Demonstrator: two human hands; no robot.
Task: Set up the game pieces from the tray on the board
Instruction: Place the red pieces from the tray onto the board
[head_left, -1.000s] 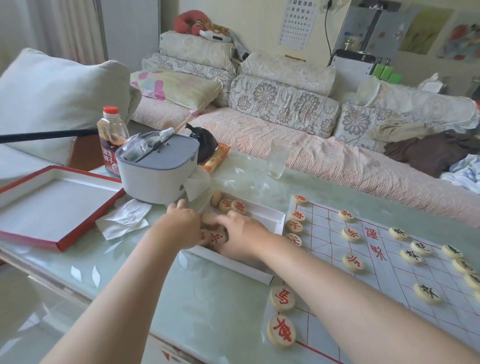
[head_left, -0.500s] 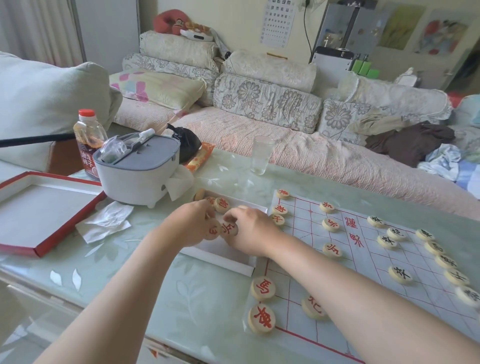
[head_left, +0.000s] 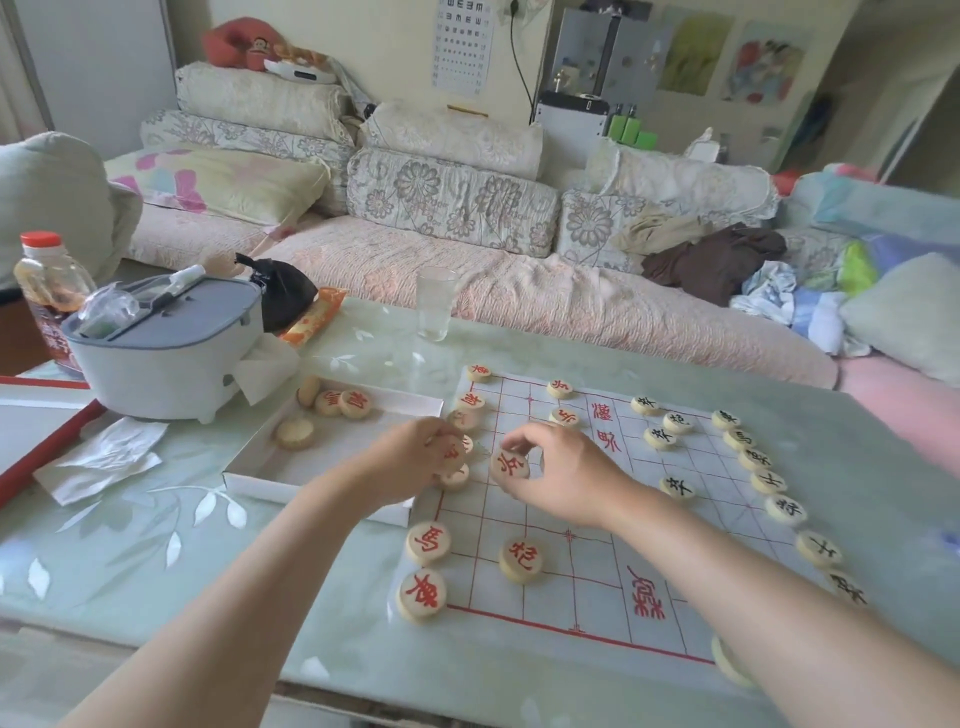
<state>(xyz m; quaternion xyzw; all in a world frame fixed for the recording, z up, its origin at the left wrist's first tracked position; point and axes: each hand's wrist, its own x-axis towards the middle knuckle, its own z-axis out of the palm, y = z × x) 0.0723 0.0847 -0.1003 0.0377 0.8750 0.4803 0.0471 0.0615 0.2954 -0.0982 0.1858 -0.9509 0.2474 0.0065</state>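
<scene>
Right grip: the right hand (head_left: 563, 475) pinched a round pale wooden piece with a red character (head_left: 510, 464), tilted, over the white red-lined paper board (head_left: 587, 582)!
Left grip: the left hand (head_left: 413, 460) was curled round another red-marked disc (head_left: 453, 453) at the board's left edge.
Tray: the shallow white tray (head_left: 332, 457) sat just left of the board, with four loose discs (head_left: 355, 404) at its far end.
Bench: the pale green glass bench (head_left: 156, 545) carried both.

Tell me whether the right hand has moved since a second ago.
Yes. Against the white cardboard tray, the right hand has gone rightwards, from inside the tray to above the red-lined paper board, pinching a round cream red-character piece.
</scene>
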